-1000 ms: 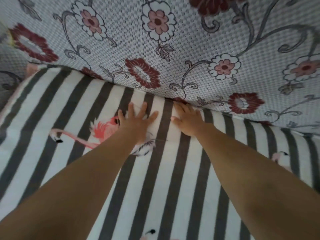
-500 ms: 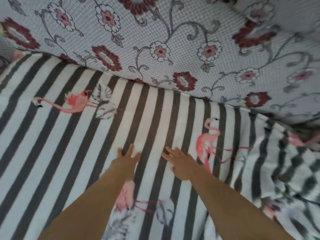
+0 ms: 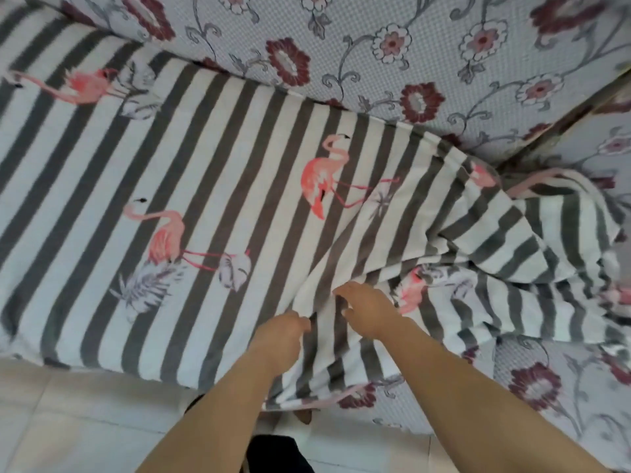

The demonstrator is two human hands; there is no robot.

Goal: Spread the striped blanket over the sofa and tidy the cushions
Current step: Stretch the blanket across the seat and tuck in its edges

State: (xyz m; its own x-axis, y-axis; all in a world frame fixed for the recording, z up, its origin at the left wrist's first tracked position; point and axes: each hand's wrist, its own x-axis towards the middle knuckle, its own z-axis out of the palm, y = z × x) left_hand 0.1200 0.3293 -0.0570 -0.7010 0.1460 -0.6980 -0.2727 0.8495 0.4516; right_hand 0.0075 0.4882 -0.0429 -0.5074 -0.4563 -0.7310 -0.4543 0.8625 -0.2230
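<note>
The grey-and-white striped blanket (image 3: 211,186) with pink flamingos lies flat over the left and middle of the sofa seat. Its right part (image 3: 532,254) is bunched in folds near the sofa's corner. My left hand (image 3: 281,332) pinches a raised fold of the blanket close to the seat's front edge. My right hand (image 3: 370,310) hovers just right of it, fingers curled and apart, over the same fold; it does not clearly hold anything. The flowered sofa back (image 3: 392,52) runs along the top.
Bare flowered seat fabric (image 3: 532,387) shows at the lower right, where the blanket does not reach. A flowered armrest or cushion (image 3: 611,145) stands at the far right. Pale floor tiles (image 3: 85,418) lie below the seat's front edge.
My hands have drawn back from the sofa's back crease to the seat's front edge. The view has shifted right and down, showing the bunched end and the floor. My left hand now pinches a fold.
</note>
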